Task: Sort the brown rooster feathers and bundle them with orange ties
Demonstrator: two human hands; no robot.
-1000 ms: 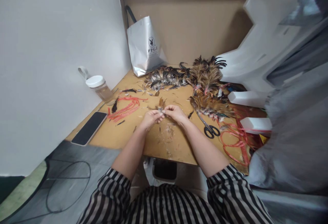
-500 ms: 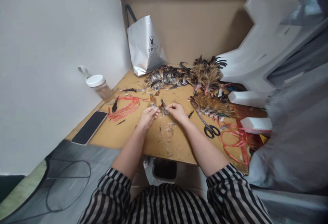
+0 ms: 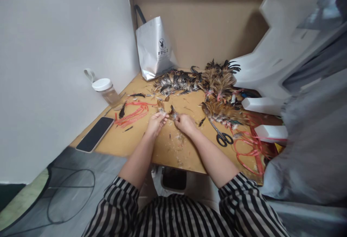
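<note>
Above the desk [image 3: 168,154], the left hand [image 3: 155,123] and right hand [image 3: 186,124] are working apart, no longer meeting. The left grip is pinching a brown feather tuft [image 3: 161,106], the right a darker tuft [image 3: 172,112], seemingly separating them.

You have soft, muted light, a sheen on the silver bag [image 3: 150,51] and a shadow on the brown panel [image 3: 206,24] beside the white machine [image 3: 287,16]. Your view stretches at the edges; the grey cloth [image 3: 311,143] and small feather tufts [image 3: 161,106] look blurred.
</note>
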